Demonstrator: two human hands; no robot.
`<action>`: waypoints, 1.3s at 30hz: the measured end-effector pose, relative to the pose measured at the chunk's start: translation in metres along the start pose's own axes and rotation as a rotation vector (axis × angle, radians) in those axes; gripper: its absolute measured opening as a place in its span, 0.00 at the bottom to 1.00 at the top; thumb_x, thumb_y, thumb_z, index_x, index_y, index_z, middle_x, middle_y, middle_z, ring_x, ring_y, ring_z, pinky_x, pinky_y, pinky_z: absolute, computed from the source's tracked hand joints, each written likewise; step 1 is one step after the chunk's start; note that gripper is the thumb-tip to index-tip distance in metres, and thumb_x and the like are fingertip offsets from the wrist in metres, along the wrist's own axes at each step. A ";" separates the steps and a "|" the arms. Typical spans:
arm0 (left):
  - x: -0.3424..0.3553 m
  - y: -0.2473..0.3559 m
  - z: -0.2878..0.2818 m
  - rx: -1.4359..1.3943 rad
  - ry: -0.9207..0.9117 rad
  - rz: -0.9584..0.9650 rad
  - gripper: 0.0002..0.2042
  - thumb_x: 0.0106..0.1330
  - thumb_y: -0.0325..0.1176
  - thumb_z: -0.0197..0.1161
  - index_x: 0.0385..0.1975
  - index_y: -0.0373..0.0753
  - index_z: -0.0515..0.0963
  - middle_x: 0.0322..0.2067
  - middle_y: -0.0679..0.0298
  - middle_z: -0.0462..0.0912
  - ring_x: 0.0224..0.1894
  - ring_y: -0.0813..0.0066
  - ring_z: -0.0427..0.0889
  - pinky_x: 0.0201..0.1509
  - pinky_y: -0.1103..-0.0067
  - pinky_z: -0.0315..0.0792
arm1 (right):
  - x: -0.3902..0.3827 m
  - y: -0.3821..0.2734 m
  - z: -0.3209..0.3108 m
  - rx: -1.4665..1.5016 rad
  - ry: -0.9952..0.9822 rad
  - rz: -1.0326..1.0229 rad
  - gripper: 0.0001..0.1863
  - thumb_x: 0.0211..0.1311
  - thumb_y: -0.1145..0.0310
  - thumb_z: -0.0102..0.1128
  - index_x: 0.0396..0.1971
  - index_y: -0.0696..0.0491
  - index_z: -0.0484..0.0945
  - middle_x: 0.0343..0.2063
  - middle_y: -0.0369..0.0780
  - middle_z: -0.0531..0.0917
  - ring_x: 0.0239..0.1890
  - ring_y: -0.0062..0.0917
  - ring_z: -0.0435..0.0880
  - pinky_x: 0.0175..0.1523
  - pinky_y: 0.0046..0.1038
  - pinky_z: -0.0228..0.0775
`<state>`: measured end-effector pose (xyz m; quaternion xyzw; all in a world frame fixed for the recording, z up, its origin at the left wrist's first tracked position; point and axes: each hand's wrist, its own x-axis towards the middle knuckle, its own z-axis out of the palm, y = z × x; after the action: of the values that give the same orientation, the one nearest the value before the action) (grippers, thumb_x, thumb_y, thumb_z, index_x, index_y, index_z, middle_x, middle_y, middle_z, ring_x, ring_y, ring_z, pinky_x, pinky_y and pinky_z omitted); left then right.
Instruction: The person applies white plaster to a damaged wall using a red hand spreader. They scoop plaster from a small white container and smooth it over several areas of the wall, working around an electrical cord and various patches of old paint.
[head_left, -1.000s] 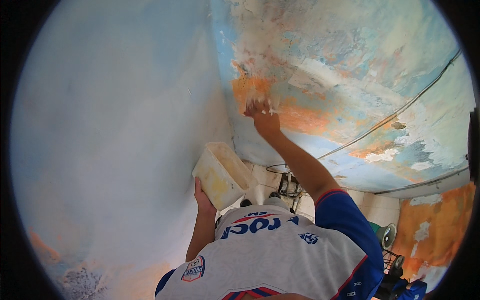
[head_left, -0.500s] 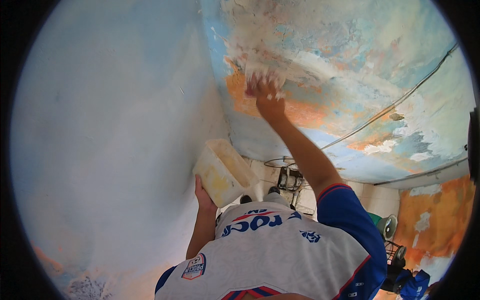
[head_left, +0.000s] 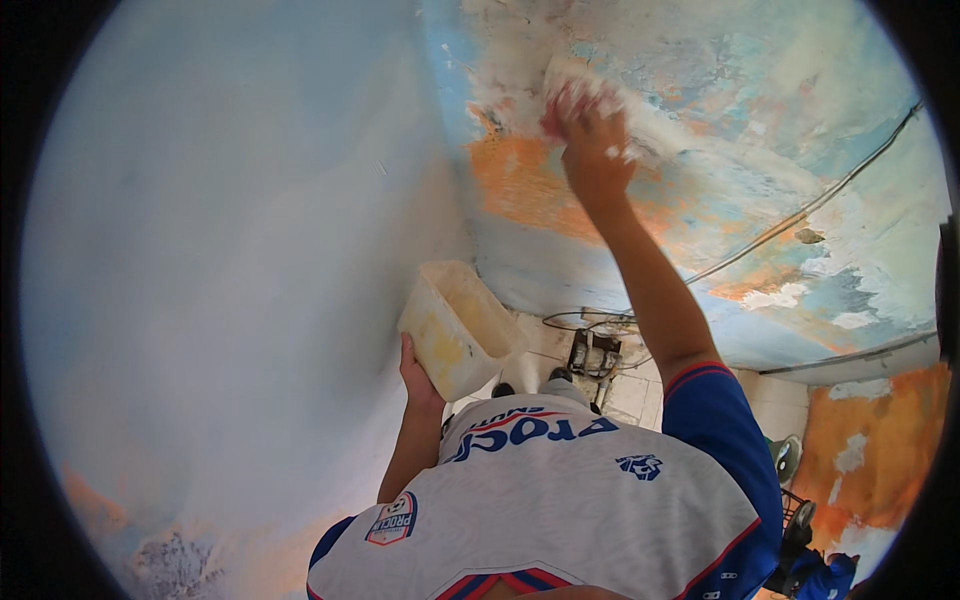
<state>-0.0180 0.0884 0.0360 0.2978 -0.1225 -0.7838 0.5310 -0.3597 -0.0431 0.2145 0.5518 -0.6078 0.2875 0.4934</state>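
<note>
My right hand (head_left: 598, 150), flecked with white, is closed on a blurred flat scraper (head_left: 570, 90) with a reddish part and a pale blade, raised against the peeling, patchy wall (head_left: 540, 185) of orange, cream and blue. My left hand (head_left: 420, 375) grips the side of a whitish plastic tub (head_left: 440, 345) with yellowish residue, held low in front of me beside the smooth pale blue wall (head_left: 250, 220).
A cable (head_left: 780, 228) runs across the right wall. Below are a tiled floor (head_left: 635, 390), dark metal equipment with loose wire (head_left: 590, 355), and my shoes (head_left: 560, 375). At lower right stand round metal items (head_left: 785, 460) and blue cloth (head_left: 830, 575), near an orange wall (head_left: 860, 430).
My right hand has moved up and rightward along the patchy wall with the scraper. The tub in my left hand has shifted slightly up and to the right in the picture.
</note>
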 end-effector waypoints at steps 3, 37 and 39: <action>0.004 0.000 0.010 -0.025 -0.035 -0.014 0.29 0.79 0.54 0.38 0.69 0.39 0.63 0.63 0.57 0.74 0.63 0.59 0.75 0.67 0.63 0.70 | -0.103 -0.026 0.039 0.082 -0.240 -0.106 0.27 0.60 0.66 0.62 0.61 0.50 0.77 0.55 0.40 0.78 0.62 0.40 0.76 0.53 0.43 0.80; 0.001 0.003 0.006 0.004 0.051 -0.004 0.29 0.79 0.54 0.39 0.68 0.39 0.64 0.62 0.57 0.74 0.63 0.59 0.75 0.67 0.64 0.70 | -0.133 -0.090 0.078 0.269 -0.811 -0.157 0.19 0.63 0.72 0.57 0.55 0.50 0.79 0.56 0.47 0.77 0.64 0.49 0.73 0.58 0.48 0.75; -0.002 0.001 0.004 -0.004 0.042 0.021 0.28 0.79 0.54 0.39 0.69 0.39 0.64 0.62 0.57 0.74 0.63 0.59 0.75 0.67 0.63 0.70 | -0.137 -0.097 0.068 0.349 -1.063 -0.017 0.19 0.63 0.71 0.57 0.55 0.49 0.79 0.58 0.46 0.76 0.66 0.49 0.71 0.61 0.51 0.72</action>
<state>-0.0190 0.0887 0.0406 0.3118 -0.1129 -0.7721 0.5421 -0.2996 -0.0728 0.0459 0.6993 -0.7118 0.0618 0.0228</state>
